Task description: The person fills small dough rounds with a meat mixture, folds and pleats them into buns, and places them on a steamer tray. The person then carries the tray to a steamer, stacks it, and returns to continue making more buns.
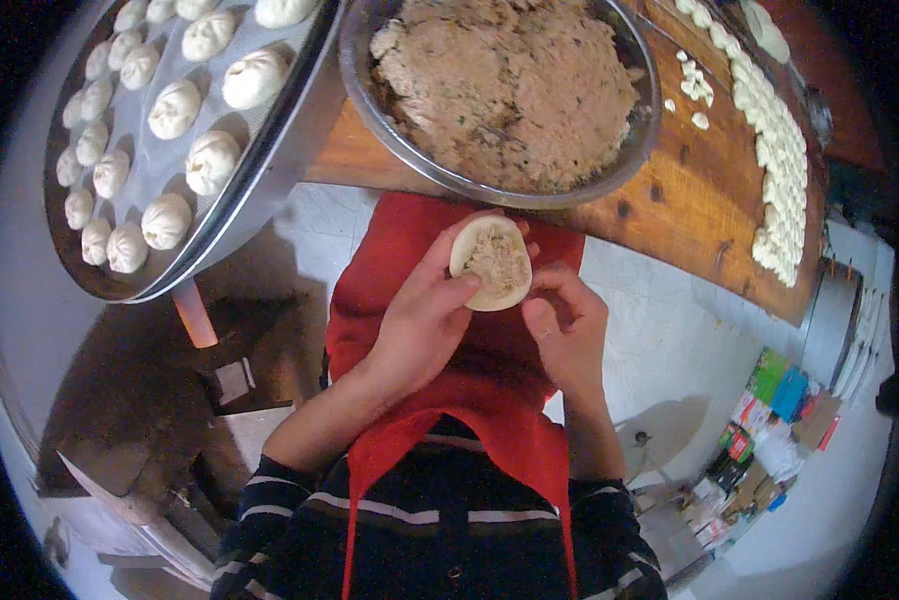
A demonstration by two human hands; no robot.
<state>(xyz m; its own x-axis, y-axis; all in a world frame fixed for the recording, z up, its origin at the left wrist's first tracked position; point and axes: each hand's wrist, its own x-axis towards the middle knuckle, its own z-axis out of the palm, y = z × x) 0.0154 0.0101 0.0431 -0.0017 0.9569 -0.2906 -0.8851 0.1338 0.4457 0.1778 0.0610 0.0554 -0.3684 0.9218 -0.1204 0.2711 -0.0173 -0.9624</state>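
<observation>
A round dough wrapper [461,247] lies in my left hand [423,319], tilted so its inner face shows. Pale minced filling [500,262] is spread over its middle, and my left thumb presses on the lower left of it. My right hand [569,326] is at the wrapper's lower right edge, thumb and index finger curled and a little apart. Whether its index fingertip touches the dough, I cannot tell. Just beyond my hands, a large metal bowl [449,180] holds a big mound of minced filling [509,97].
At left, a round steamer tray [146,169] carries several pleated buns [173,110]. The wooden table [671,199] bears a long row of dough pieces [779,176] and small loose bits [695,82]. A red apron [374,255] covers my lap; packages [764,442] sit lower right.
</observation>
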